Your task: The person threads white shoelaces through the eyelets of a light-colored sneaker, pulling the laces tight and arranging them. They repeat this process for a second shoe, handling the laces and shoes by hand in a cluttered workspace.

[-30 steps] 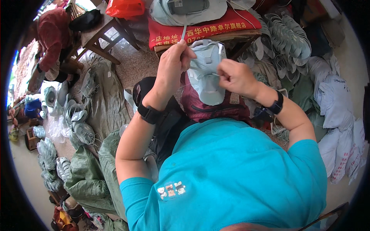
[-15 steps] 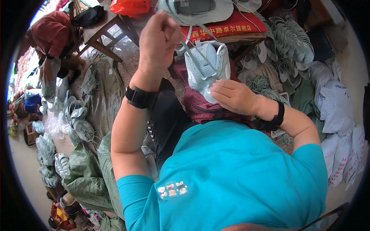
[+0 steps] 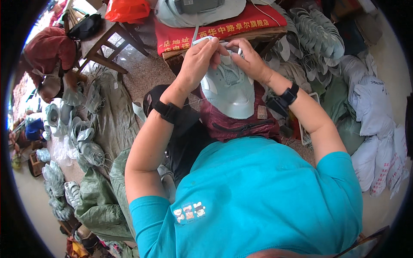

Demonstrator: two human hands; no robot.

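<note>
A pale grey-green shoe upper (image 3: 230, 94) rests on the maroon cloth (image 3: 241, 127) over my lap, its toe toward me. My left hand (image 3: 201, 59) is at the upper's far left, fingers pinched on a pale shoelace (image 3: 203, 39) whose loop shows beside the fingertips. Across from it, my right hand (image 3: 250, 61) is curled over the far right edge of the upper, thumb and forefinger bent inward. The two hands nearly meet above the lacing area. Their fingertips partly hide the eyelets and collar, so the exact grip on the right is hard to see.
Just beyond stands a wooden bench (image 3: 172, 58) under a red cloth (image 3: 266, 21), bearing another pale shoe upper (image 3: 228, 13). Bundled uppers (image 3: 318, 36) and white sacks (image 3: 374, 116) lie on the right. At left are green sacks (image 3: 97, 202), a stool (image 3: 103, 47) and a bent-over person (image 3: 51, 51).
My left hand has come down from its raised lace pull to the upper. My right hand has moved from the toe to the far edge. The toe is now uncovered.
</note>
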